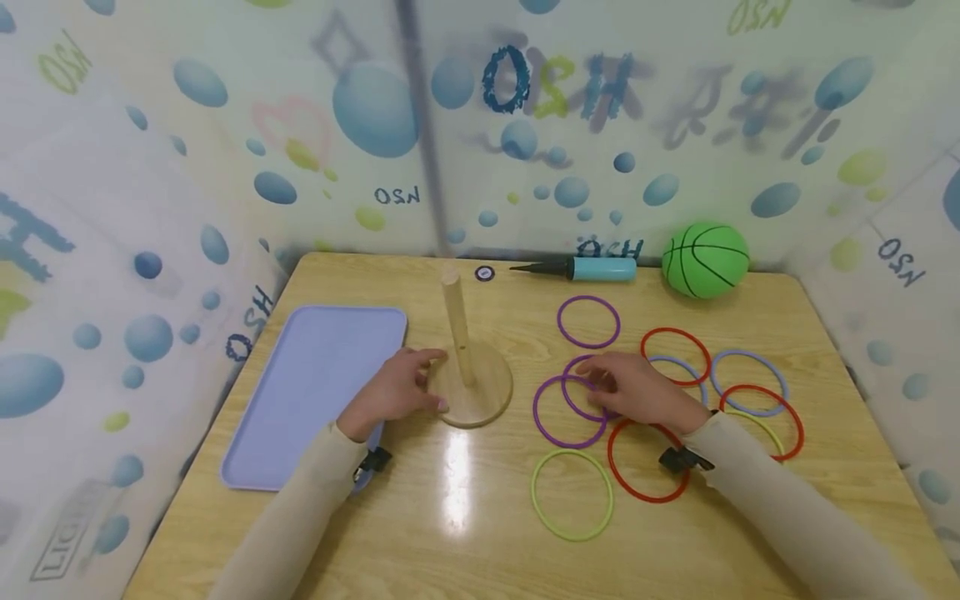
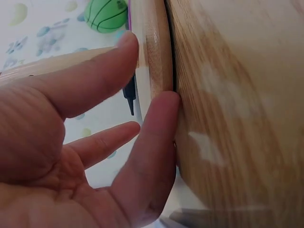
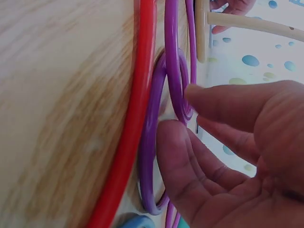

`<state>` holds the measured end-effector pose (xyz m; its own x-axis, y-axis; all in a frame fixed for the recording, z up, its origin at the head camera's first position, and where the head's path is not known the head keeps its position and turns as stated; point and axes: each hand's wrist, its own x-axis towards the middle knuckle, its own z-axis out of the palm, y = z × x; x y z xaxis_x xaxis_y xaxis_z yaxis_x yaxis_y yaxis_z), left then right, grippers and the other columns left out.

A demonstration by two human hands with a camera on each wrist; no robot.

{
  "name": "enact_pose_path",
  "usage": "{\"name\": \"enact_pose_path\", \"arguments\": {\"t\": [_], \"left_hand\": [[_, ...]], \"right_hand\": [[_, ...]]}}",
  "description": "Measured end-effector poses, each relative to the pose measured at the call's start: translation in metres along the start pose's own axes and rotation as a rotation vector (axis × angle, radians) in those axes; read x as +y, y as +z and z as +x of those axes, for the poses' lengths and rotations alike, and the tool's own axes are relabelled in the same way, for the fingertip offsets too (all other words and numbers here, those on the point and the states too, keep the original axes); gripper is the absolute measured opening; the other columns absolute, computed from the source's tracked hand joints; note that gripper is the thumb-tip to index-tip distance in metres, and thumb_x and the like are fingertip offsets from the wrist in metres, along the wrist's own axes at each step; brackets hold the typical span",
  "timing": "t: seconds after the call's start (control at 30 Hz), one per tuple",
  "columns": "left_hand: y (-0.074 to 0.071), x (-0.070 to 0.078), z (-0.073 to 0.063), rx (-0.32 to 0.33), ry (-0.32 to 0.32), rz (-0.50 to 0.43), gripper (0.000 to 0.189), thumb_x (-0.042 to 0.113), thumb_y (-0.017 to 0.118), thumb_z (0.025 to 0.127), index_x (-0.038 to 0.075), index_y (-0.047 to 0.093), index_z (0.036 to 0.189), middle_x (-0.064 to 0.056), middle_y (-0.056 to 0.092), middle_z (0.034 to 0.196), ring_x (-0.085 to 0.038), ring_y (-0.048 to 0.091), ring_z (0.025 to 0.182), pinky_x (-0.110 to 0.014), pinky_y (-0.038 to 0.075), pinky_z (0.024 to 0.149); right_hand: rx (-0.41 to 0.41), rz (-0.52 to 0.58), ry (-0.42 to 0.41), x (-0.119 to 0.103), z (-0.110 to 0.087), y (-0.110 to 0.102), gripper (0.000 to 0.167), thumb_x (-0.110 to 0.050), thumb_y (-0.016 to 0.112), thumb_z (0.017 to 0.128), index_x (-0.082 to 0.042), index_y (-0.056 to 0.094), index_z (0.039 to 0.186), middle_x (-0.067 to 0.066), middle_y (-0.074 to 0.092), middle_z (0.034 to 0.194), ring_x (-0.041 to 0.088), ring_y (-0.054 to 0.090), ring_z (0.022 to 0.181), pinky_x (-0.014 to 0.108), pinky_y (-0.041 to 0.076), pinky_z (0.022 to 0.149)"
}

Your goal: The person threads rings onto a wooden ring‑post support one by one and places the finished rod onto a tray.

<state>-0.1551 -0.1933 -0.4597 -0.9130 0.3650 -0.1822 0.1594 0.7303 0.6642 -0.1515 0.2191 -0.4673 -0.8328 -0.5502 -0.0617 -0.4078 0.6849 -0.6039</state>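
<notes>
A wooden stand with a round base (image 1: 491, 393) and an upright peg (image 1: 456, 321) is near the middle of the table. My left hand (image 1: 397, 387) is at the base's left side, its fingers spread and fingertips right at the wooden edge (image 2: 159, 61) in the left wrist view. My right hand (image 1: 633, 387) hovers over two overlapping purple rings, the front one (image 1: 536, 408) and the middle one (image 1: 564, 392). Its thumb and fingers are bent with a gap between them, close beside a purple ring (image 3: 173, 61) in the right wrist view. A red ring (image 1: 611, 458) lies below that hand.
A third purple ring (image 1: 558, 321) lies farther back, a lime ring (image 1: 534, 496) at the front. Several red, blue and yellow rings overlap at right. A lilac tray (image 1: 330, 375) lies at left. A blue pump (image 1: 603, 269) and green ball (image 1: 705, 260) are along the back edge.
</notes>
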Motion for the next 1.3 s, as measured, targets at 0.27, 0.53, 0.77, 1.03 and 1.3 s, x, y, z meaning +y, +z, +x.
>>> {"name": "enact_pose_path", "arguments": {"t": [0.27, 0.53, 0.77, 1.03, 1.3], "left_hand": [[0.003, -0.001, 0.003, 0.011, -0.012, -0.016, 0.083, 0.018, 0.095, 0.078, 0.002, 0.056, 0.15, -0.026, 0.058, 0.127, -0.026, 0.064, 0.097, -0.035, 0.052, 0.084], [0.003, 0.002, 0.004, 0.007, -0.023, -0.037, 0.084, 0.017, 0.094, 0.08, 0.003, 0.054, 0.152, -0.026, 0.056, 0.129, -0.027, 0.065, 0.099, -0.032, 0.052, 0.082], [0.003, 0.01, 0.004, 0.019, -0.069, -0.033, 0.085, 0.023, 0.095, 0.08, 0.007, 0.055, 0.153, -0.024, 0.057, 0.132, -0.027, 0.062, 0.104, -0.035, 0.051, 0.086], [0.007, 0.011, -0.001, 0.048, -0.114, -0.023, 0.083, 0.018, 0.093, 0.081, 0.008, 0.055, 0.154, -0.022, 0.053, 0.124, -0.029, 0.06, 0.103, -0.036, 0.051, 0.083], [0.014, 0.01, -0.005, 0.07, -0.123, -0.051, 0.083, 0.015, 0.091, 0.083, 0.007, 0.052, 0.156, -0.024, 0.051, 0.13, -0.031, 0.06, 0.108, -0.037, 0.052, 0.085]], "right_hand": [[-0.023, 0.085, 0.049, 0.003, 0.003, 0.0, 0.033, -0.008, 0.078, 0.092, -0.009, 0.075, 0.125, -0.001, 0.074, 0.098, 0.009, 0.065, 0.083, 0.026, 0.054, 0.071], [-0.084, 0.367, 0.174, 0.003, -0.002, -0.007, 0.027, -0.006, 0.072, 0.098, -0.006, 0.074, 0.125, 0.012, 0.07, 0.103, 0.021, 0.069, 0.082, 0.035, 0.064, 0.067], [-0.058, 0.447, 0.176, -0.006, -0.002, -0.021, 0.033, -0.01, 0.071, 0.099, -0.007, 0.072, 0.132, 0.017, 0.068, 0.106, 0.027, 0.07, 0.085, 0.038, 0.064, 0.071], [-0.008, 0.511, 0.146, -0.035, 0.001, -0.04, 0.033, -0.016, 0.074, 0.1, -0.007, 0.072, 0.131, 0.016, 0.066, 0.107, 0.024, 0.072, 0.089, 0.039, 0.065, 0.076], [0.084, 0.643, 0.098, -0.066, -0.004, -0.056, 0.033, -0.01, 0.074, 0.099, -0.003, 0.07, 0.131, 0.014, 0.069, 0.107, 0.022, 0.073, 0.09, 0.048, 0.066, 0.077]]}}
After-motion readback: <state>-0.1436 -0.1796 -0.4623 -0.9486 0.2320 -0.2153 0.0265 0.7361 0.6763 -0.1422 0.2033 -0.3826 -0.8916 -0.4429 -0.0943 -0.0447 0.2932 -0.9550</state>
